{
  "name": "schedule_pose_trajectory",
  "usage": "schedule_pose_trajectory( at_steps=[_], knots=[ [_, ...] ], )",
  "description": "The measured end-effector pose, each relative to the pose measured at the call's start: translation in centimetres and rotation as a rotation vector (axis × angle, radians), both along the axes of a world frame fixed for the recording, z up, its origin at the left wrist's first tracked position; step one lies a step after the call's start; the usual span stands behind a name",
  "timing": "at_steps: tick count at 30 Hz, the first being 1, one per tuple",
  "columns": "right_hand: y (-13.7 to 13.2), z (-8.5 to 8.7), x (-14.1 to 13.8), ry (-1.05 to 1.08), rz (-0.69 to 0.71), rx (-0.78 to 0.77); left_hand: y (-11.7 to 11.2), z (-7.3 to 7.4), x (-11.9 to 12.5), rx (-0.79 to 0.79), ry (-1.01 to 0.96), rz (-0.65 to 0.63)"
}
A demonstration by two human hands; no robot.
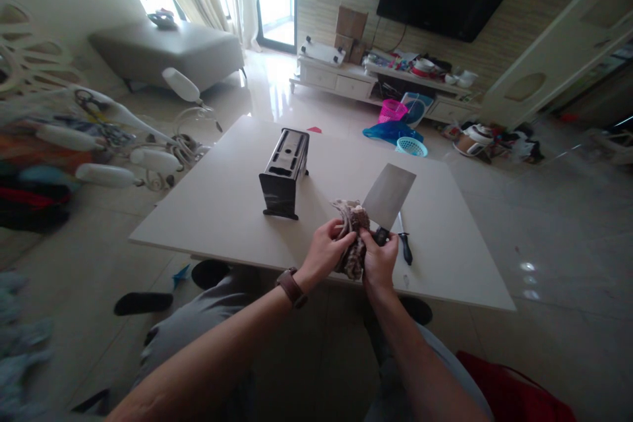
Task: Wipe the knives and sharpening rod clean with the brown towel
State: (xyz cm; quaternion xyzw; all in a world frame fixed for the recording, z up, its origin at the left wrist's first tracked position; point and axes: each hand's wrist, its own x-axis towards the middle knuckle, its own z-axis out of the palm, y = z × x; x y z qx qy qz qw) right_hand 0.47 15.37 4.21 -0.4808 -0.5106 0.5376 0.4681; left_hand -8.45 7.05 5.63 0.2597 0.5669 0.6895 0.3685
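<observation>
Hands meet over the near edge of a pale table [222,204]. The right hand [380,262] is clenched round the handle of a cleaver [390,194], whose broad blade points away and to the right over the tabletop. Whether the blade rests on the surface cannot be told. The left hand [324,254] grasps a crumpled brownish cloth [352,224], which is pressed against the base of the blade and touches the right hand's fingers. A watch [291,287] sits on the left wrist. A small knife [404,244] with a black handle lies flat just right of the cleaver's handle. A black knife block [285,173] stands upright on the table to the left, apart from both hands.
</observation>
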Motion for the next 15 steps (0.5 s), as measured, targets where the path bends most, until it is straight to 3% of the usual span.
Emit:
schedule_pose_trajectory(
  at_steps=[5,11,15],
  knots=[
    [0.1,-0.2,0.0,-0.016,-0.015,0.032,0.5,-0.2,-0.9,0.008,-0.004,-0.022],
    [1.2,0.5,0.4,-0.024,-0.131,0.044,-0.4,0.7,-0.5,-0.086,0.271,0.120],
    [0.9,0.5,0.3,-0.009,-0.113,0.038,-0.7,1.1,0.6,-0.083,0.325,0.099]
  ],
)
